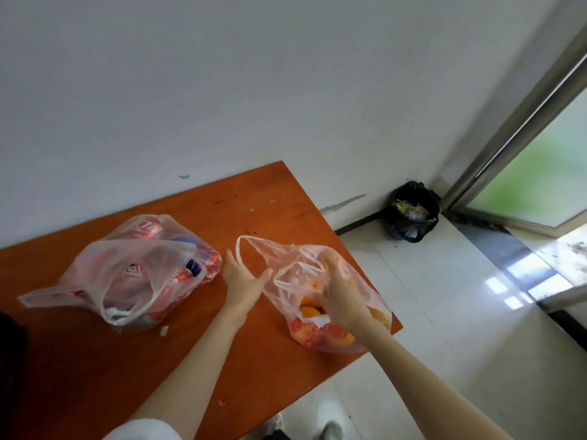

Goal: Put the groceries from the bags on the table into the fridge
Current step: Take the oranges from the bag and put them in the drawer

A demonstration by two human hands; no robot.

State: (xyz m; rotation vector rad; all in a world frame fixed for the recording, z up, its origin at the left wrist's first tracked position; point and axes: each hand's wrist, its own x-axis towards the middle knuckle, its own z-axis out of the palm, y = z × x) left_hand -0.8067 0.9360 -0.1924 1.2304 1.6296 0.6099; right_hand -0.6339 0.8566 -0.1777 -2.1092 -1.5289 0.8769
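Observation:
Two thin translucent plastic bags lie on an orange-brown table. The left bag holds red drink cans and something with a blue cap. The right bag, near the table's right edge, holds oranges and red fruit. My left hand is spread flat, fingers straight, against that bag's mouth beside its loop handle. My right hand reaches down into the right bag with its fingers curled among the fruit; the film and blur hide whether they hold one.
A white wall rises behind the table. On the white tiled floor at the right corner stands a black-lined trash bin beside a metal-framed glass door. My feet show below the table's near edge. The fridge is out of view.

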